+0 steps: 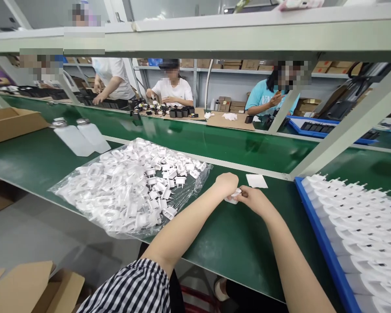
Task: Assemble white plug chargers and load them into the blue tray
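Over the green bench, both hands meet at a small white plastic plug piece. My left hand is curled closed at its upper left, most of the fingertips hidden behind the hand. From the right, my right hand pinches the same piece between thumb and fingers. A white square pad lies flat just beyond my right hand. To the left, a clear plastic bag lies open, heaped with white plug parts, some with two pins showing.
On the right, a blue tray holds rows of white plugs, pins upward. Two white bottles with metal caps and a cardboard box stand at the left. A slanted metal post and overhead shelf frame the bench. Co-workers sit beyond the green divider.
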A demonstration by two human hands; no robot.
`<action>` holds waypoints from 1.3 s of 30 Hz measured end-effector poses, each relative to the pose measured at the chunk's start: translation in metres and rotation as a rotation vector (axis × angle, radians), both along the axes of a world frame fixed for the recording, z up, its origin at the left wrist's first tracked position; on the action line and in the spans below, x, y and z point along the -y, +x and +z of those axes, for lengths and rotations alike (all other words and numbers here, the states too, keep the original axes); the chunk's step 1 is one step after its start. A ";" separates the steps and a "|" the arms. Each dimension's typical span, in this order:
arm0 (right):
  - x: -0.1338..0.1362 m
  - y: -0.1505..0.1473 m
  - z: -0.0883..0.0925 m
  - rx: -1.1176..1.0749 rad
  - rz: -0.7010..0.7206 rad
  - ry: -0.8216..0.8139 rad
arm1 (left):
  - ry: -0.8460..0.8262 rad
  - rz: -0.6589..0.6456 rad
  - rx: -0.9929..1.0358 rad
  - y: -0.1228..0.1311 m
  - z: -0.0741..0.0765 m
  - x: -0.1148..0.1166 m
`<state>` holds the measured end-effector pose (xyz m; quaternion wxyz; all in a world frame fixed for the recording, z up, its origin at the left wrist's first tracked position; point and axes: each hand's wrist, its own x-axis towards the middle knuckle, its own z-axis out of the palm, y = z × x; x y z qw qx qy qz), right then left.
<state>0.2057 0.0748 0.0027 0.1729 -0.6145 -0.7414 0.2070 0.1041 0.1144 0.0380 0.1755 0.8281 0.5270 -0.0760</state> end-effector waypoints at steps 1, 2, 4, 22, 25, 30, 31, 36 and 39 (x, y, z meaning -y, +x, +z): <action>0.003 -0.001 -0.004 -0.047 0.008 0.026 | -0.004 -0.007 0.012 -0.004 0.000 0.003; 0.006 -0.001 -0.007 -0.083 0.021 0.044 | -0.008 0.011 0.033 -0.011 0.000 0.006; 0.010 -0.001 -0.011 -0.089 0.042 0.048 | 0.008 0.115 0.091 -0.032 0.002 0.011; 0.012 0.077 0.011 0.114 -0.493 0.169 | 0.316 0.685 0.211 -0.121 -0.015 0.008; 0.015 0.056 0.017 0.058 -0.393 0.609 | 0.335 0.553 0.750 -0.105 -0.014 0.012; 0.019 0.008 0.003 -0.027 -0.062 0.760 | -0.019 0.295 1.560 -0.055 -0.039 0.014; 0.018 0.001 -0.002 -0.063 -0.029 0.700 | -0.029 0.275 1.618 -0.046 -0.045 0.015; 0.014 -0.004 -0.017 -0.214 0.001 0.458 | 0.021 0.177 1.626 -0.025 -0.059 0.027; 0.013 0.000 -0.017 -0.260 -0.013 0.451 | 0.254 0.131 1.457 -0.026 -0.056 0.033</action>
